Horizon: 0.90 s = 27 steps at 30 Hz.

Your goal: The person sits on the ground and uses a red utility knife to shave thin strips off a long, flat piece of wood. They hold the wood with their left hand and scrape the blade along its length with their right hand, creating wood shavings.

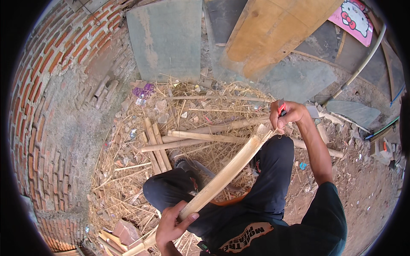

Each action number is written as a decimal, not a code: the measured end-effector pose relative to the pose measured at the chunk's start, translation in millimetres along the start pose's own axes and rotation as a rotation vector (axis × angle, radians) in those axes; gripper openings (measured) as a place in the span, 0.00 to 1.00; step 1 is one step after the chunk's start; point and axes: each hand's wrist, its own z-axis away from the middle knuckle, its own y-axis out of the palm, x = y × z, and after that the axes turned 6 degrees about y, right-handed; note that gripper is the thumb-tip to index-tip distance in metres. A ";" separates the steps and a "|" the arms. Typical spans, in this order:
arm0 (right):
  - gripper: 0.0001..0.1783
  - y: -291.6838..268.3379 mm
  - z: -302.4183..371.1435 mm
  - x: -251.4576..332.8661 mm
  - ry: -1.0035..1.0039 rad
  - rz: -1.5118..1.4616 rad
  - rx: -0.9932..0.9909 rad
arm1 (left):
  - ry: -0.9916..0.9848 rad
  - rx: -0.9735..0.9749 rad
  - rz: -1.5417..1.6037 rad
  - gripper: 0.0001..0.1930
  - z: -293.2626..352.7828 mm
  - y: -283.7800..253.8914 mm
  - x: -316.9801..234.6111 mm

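Observation:
A long split piece of bamboo [228, 173] slants across my lap, from the lower left up to the right. My left hand [173, 224] is wrapped round its lower part, with the thumb on top. At the upper end, my right hand [291, 114] grips a small tool with a red-and-black handle [281, 108]. The fingers hide most of this tool, so its blade cannot be made out. That hand is right beside the bamboo's ragged tip, where thin slivers stick out. My bent knees are on either side of the bamboo.
Bamboo poles [205, 135] and short split strips [154, 143] lie on straw and shavings ahead. A brick wall [55, 128] rises at the left. Grey panels [166, 42] and a wooden board [277, 32] lean at the back. A broken brick [127, 231] lies at the lower left.

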 end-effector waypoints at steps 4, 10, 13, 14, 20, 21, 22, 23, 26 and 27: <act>0.20 5.3 -1.5 11.4 0.036 -0.050 0.119 | 0.000 0.032 0.001 0.18 5.0 -6.1 7.2; 0.20 15.7 3.7 4.5 0.054 -0.034 0.091 | -0.037 0.045 0.000 0.18 6.0 -12.3 5.0; 0.21 29.7 7.1 6.1 0.252 0.058 -0.183 | -0.019 -0.025 -0.001 0.18 6.6 -8.3 12.3; 0.21 34.6 6.1 9.4 0.252 0.064 -0.240 | -0.027 -0.045 -0.011 0.18 6.6 -5.8 11.4; 0.20 74.3 -7.7 28.8 0.126 0.290 -0.681 | -0.138 -0.134 -0.092 0.18 4.5 -2.4 9.3; 0.21 78.5 -11.6 28.9 0.078 0.421 -0.725 | -0.162 -0.153 -0.097 0.18 3.5 -1.0 7.9; 0.22 83.4 -15.9 30.0 0.028 0.553 -0.767 | -0.163 -0.168 -0.103 0.17 3.0 0.2 5.4; 0.22 90.6 -21.0 35.3 0.063 0.606 -0.798 | -0.163 -0.183 -0.108 0.16 2.5 1.4 2.4; 0.23 111.6 -35.9 45.8 0.116 0.742 -0.902 | -0.144 -0.229 -0.128 0.15 -0.4 7.0 -2.9; 0.23 115.3 -40.5 40.7 0.097 0.771 -0.941 | -0.135 -0.245 -0.134 0.15 -1.3 8.2 -4.0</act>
